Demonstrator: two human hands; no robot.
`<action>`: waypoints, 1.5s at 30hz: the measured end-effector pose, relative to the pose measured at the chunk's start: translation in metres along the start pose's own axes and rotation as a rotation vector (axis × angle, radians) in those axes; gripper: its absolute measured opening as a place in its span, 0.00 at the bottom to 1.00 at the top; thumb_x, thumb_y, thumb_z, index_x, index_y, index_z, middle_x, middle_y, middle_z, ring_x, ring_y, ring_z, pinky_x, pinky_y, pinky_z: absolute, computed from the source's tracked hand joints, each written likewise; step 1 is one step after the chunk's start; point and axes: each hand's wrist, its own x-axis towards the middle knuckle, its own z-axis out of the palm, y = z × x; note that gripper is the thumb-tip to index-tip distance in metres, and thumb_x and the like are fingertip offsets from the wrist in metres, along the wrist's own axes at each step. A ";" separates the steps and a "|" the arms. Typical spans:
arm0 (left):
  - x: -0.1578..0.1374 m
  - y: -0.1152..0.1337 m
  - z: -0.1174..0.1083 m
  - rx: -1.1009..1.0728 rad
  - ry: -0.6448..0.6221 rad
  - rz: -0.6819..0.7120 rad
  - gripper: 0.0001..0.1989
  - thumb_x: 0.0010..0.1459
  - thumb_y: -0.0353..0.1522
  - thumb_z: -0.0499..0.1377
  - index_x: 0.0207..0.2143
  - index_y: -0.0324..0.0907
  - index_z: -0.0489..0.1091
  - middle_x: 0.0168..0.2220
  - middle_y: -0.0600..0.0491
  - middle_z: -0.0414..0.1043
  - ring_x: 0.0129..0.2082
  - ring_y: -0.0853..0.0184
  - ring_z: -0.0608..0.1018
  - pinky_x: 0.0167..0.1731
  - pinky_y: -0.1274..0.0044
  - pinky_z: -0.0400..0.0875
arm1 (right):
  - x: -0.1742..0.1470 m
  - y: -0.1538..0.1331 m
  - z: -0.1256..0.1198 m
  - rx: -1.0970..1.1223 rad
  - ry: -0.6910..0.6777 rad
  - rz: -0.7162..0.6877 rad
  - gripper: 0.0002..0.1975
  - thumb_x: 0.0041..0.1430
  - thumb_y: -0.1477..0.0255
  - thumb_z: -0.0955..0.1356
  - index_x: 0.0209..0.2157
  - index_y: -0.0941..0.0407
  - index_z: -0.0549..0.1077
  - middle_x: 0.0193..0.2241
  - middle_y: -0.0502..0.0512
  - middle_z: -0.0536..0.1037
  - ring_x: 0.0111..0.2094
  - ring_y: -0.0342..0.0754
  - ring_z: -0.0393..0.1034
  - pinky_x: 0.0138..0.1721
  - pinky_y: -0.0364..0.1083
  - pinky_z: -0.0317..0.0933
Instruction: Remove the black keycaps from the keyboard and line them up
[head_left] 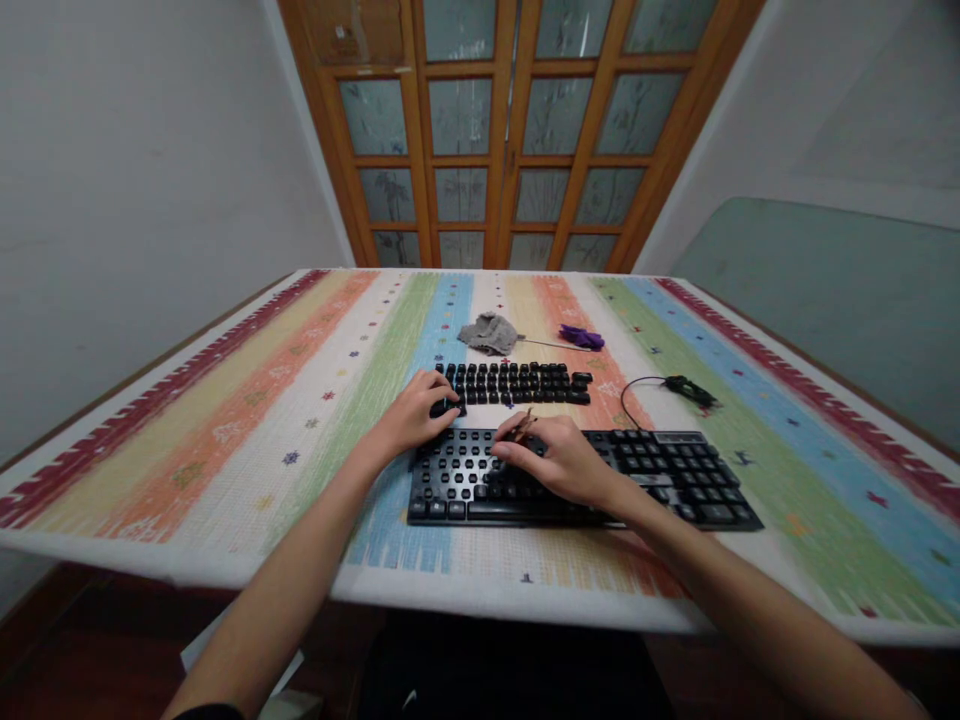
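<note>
A black keyboard point(630, 465) lies in front of me. Many keycaps are off its upper left part, where bare key posts show. Behind it, loose black keycaps point(517, 380) stand in rows on the cloth. My left hand point(415, 408) is at the left end of these rows, thumb and fingertips closed about a black keycap. Over the middle of the keyboard, my right hand point(551, 452) pinches a thin brown object point(523, 425), too small to name. That hand hides part of the keys beneath it.
A grey cloth point(489, 333) and a purple bundle point(581, 337) lie behind the loose keycaps, with a thin rod between them. The keyboard's coiled cable point(688, 390) rests at right. A striped tablecloth point(300, 400) covers the table; its near edge is in front of me.
</note>
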 end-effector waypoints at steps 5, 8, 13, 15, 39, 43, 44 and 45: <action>-0.011 0.017 -0.006 -0.140 -0.038 0.029 0.06 0.62 0.34 0.58 0.38 0.42 0.73 0.38 0.50 0.70 0.41 0.63 0.73 0.45 0.68 0.69 | -0.011 -0.006 0.001 -0.021 -0.046 0.004 0.11 0.64 0.64 0.68 0.35 0.58 0.77 0.30 0.54 0.80 0.29 0.44 0.74 0.33 0.42 0.64; -0.015 0.025 -0.006 -0.184 -0.115 0.044 0.07 0.61 0.35 0.60 0.39 0.41 0.74 0.39 0.50 0.70 0.42 0.63 0.73 0.45 0.69 0.69 | -0.016 -0.005 0.005 -0.040 -0.038 0.007 0.11 0.63 0.65 0.68 0.35 0.58 0.77 0.32 0.55 0.81 0.31 0.45 0.75 0.34 0.42 0.64; -0.018 0.027 -0.001 -0.196 -0.187 0.059 0.08 0.60 0.36 0.61 0.39 0.41 0.74 0.40 0.49 0.70 0.42 0.62 0.72 0.45 0.69 0.69 | -0.023 -0.006 0.014 -0.021 0.014 0.052 0.10 0.63 0.65 0.69 0.34 0.57 0.78 0.32 0.54 0.82 0.29 0.45 0.75 0.33 0.42 0.65; -0.018 0.026 0.001 -0.195 -0.201 0.062 0.08 0.60 0.36 0.61 0.38 0.41 0.73 0.40 0.49 0.69 0.42 0.62 0.73 0.44 0.69 0.69 | -0.026 -0.008 0.018 0.002 0.047 0.078 0.11 0.63 0.65 0.68 0.33 0.57 0.78 0.31 0.54 0.82 0.29 0.45 0.75 0.32 0.42 0.65; -0.018 0.024 0.004 -0.218 -0.195 0.059 0.07 0.59 0.34 0.60 0.38 0.41 0.73 0.39 0.49 0.70 0.43 0.62 0.73 0.45 0.69 0.69 | -0.012 -0.027 0.035 -0.462 -0.125 0.036 0.15 0.68 0.62 0.63 0.37 0.60 0.73 0.32 0.60 0.80 0.32 0.52 0.76 0.33 0.46 0.63; -0.019 0.024 0.004 -0.219 -0.186 0.058 0.07 0.60 0.35 0.60 0.37 0.41 0.73 0.39 0.49 0.70 0.42 0.62 0.72 0.45 0.69 0.69 | -0.002 -0.023 0.031 -0.411 -0.139 0.090 0.14 0.67 0.63 0.64 0.39 0.60 0.72 0.31 0.60 0.80 0.30 0.51 0.75 0.31 0.45 0.61; -0.019 0.024 0.004 -0.222 -0.189 0.059 0.08 0.60 0.36 0.60 0.37 0.41 0.73 0.39 0.49 0.70 0.42 0.62 0.72 0.45 0.69 0.69 | 0.001 -0.022 0.029 -0.367 -0.135 0.100 0.13 0.67 0.64 0.64 0.38 0.60 0.73 0.31 0.60 0.80 0.30 0.50 0.75 0.31 0.45 0.61; -0.019 0.024 0.004 -0.226 -0.193 0.060 0.08 0.60 0.36 0.60 0.37 0.41 0.73 0.39 0.49 0.70 0.42 0.61 0.72 0.45 0.69 0.69 | 0.004 -0.021 0.027 -0.323 -0.137 0.111 0.12 0.67 0.65 0.64 0.38 0.59 0.73 0.30 0.58 0.80 0.28 0.49 0.75 0.31 0.44 0.61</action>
